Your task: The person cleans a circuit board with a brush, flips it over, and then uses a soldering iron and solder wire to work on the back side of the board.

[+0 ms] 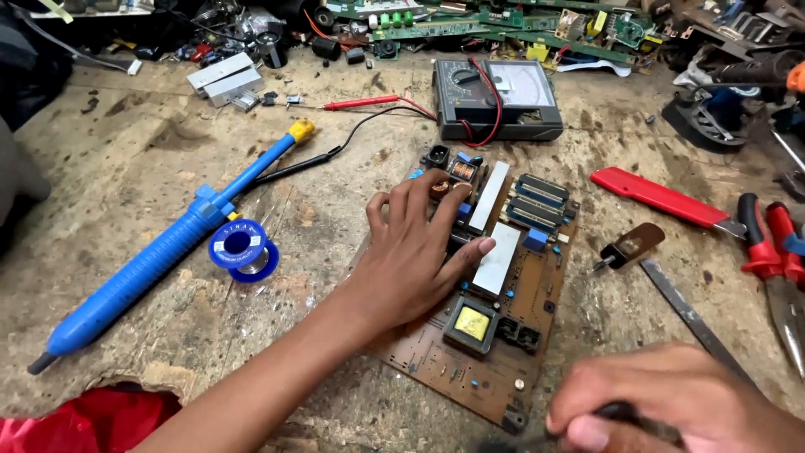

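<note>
A brown circuit board (503, 344) with a yellow-topped transformer (472, 323), silver heat sinks and blue parts lies on the worn bench. My left hand (415, 252) rests flat on the board's left half, fingers spread over its components. My right hand (671, 407) is at the bottom right, closed around a thin dark tool handle (620, 413) just off the board's near corner. The tool's tip is out of sight.
A blue desoldering pump (159, 252) and a solder spool (243, 249) lie to the left. An analogue multimeter (497, 99) with red and black probes sits behind. A red utility knife (658, 198), red pliers (776, 260) and a metal file (692, 315) lie right. Scrap boards crowd the back edge.
</note>
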